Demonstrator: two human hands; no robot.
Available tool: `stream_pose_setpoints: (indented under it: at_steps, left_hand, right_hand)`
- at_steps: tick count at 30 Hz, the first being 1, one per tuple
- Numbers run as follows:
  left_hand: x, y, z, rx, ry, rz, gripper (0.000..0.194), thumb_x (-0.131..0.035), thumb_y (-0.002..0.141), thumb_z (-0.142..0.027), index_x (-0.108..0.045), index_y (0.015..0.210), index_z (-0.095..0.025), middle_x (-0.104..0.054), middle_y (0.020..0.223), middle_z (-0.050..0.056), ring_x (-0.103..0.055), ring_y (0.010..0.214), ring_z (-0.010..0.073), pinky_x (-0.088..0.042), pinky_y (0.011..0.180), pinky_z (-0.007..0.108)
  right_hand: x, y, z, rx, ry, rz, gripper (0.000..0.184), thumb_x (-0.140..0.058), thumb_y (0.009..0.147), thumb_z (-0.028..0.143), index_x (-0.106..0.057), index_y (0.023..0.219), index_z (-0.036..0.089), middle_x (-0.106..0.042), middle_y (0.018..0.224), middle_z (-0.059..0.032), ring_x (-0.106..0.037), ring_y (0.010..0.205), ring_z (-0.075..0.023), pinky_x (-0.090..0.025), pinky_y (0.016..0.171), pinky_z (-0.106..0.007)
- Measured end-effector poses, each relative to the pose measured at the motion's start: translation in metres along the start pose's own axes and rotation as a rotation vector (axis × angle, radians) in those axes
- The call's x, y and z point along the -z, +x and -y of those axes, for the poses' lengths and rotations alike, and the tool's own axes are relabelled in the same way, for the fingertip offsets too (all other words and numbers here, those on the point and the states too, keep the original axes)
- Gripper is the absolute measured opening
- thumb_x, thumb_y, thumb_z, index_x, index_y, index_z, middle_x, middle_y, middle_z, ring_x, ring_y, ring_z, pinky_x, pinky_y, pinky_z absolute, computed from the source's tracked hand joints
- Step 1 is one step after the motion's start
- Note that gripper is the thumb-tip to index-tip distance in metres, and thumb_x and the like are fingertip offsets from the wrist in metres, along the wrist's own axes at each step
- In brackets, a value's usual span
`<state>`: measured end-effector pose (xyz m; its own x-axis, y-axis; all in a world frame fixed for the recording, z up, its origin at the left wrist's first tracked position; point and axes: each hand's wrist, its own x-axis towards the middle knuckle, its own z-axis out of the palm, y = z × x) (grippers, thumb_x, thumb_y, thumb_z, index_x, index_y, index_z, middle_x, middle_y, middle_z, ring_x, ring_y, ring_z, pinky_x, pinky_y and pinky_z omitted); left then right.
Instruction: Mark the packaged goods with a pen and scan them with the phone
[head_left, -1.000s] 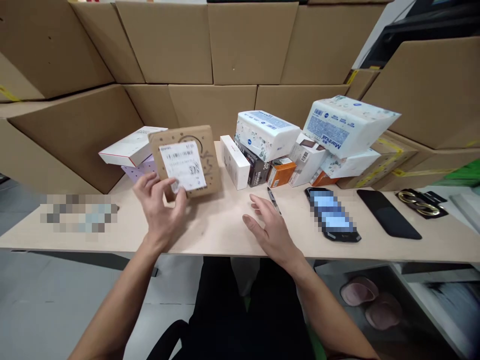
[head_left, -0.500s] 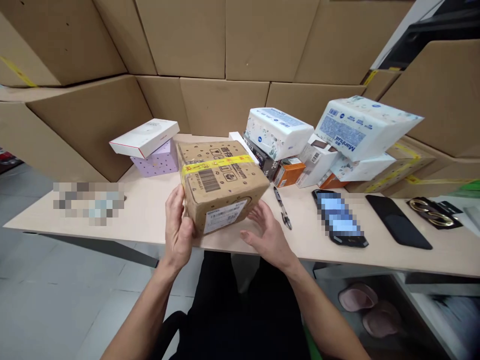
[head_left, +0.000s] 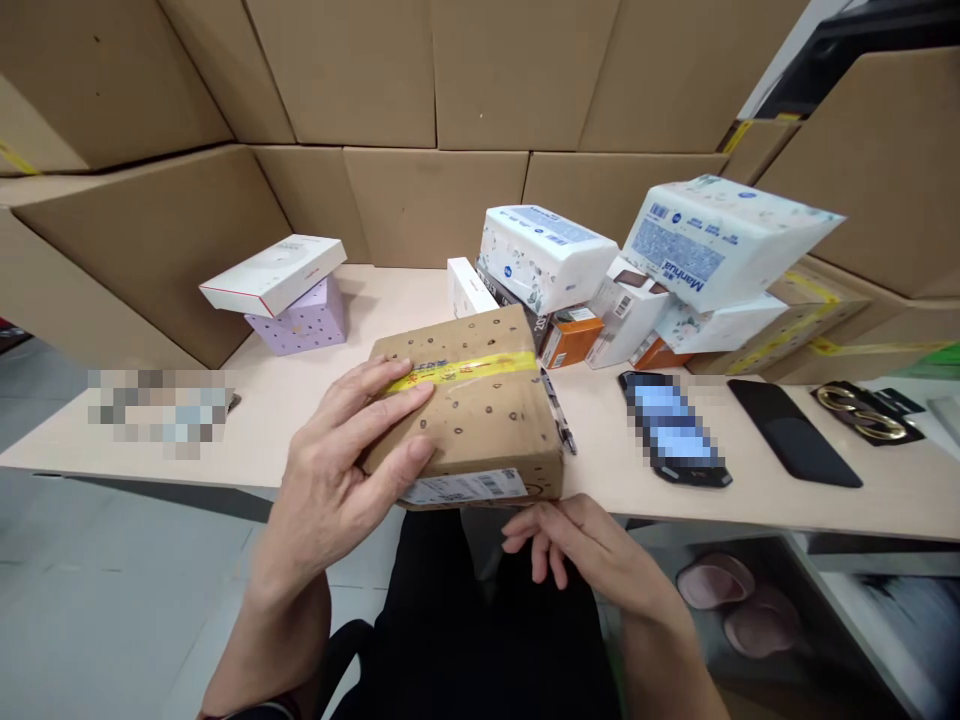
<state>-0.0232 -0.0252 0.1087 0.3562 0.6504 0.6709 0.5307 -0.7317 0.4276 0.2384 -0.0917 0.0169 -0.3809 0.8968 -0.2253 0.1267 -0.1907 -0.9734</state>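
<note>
A brown cardboard parcel box (head_left: 469,410) with small dark printed marks sits at the table's front edge. Yellow tape (head_left: 465,372) runs across its top, and a white label (head_left: 469,487) shows on its near side. My left hand (head_left: 352,450) lies over the box's left part, fingers spread on the top and the tape. Below the near right corner is my right hand (head_left: 574,540), its fingers apart and loosely bent, nothing visible in them; it is close to the box's lower edge. A pen (head_left: 559,415) lies just right of the box, partly hidden by it.
At the back left, a white flat box (head_left: 274,275) rests on a purple box (head_left: 300,318). Tissue packs (head_left: 547,255) are stacked on small boxes behind. A phone-like device (head_left: 675,430), a black phone (head_left: 793,432) and gold-coloured rings (head_left: 862,412) lie right. Large cartons (head_left: 435,205) wall the table (head_left: 60,440).
The box has turned and come lower, toward the table edge. My left hand moved from its left side onto the top. My right hand dropped below the near right corner.
</note>
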Motion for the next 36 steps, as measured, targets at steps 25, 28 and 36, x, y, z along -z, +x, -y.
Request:
stream_pose_setpoints:
  at_steps: [25,28,36]
  left_hand:
    - [-0.090,-0.085,0.025,0.146,-0.387,-0.381,0.071,-0.068,0.085,-0.025,-0.034,0.147,-0.029,-0.047,0.146,0.015,-0.052,0.133,0.0275,-0.056,0.095,0.041]
    - [-0.096,-0.087,0.023,0.128,-0.319,-0.393,0.077,-0.068,0.084,-0.024,-0.030,0.150,-0.030,-0.045,0.144,0.015,-0.051,0.132,0.0271,-0.055,0.098,0.043]
    - [-0.073,-0.051,-0.008,-0.102,0.036,-0.544,0.059,-0.066,0.075,-0.022,-0.058,0.132,-0.032,-0.054,0.130,0.008,-0.051,0.127,0.0340,-0.045,0.107,0.060]
  right_hand:
    - [0.018,0.011,0.004,0.411,-0.207,-0.701,0.039,-0.040,0.102,0.047,-0.064,0.124,0.026,-0.067,0.128,-0.0085,-0.062,0.119,-0.0244,-0.049,0.102,-0.041]
    - [0.034,0.019,0.008,0.335,-0.567,-0.854,0.026,-0.050,0.094,0.030,-0.068,0.110,0.021,-0.067,0.117,-0.0116,-0.064,0.108,-0.0259,-0.052,0.091,-0.039]
    - [0.054,0.048,0.018,-0.012,-0.956,-0.799,0.018,-0.059,0.072,0.011,-0.064,0.086,0.020,-0.068,0.083,-0.0104,-0.064,0.079,-0.0250,-0.044,0.065,-0.033]
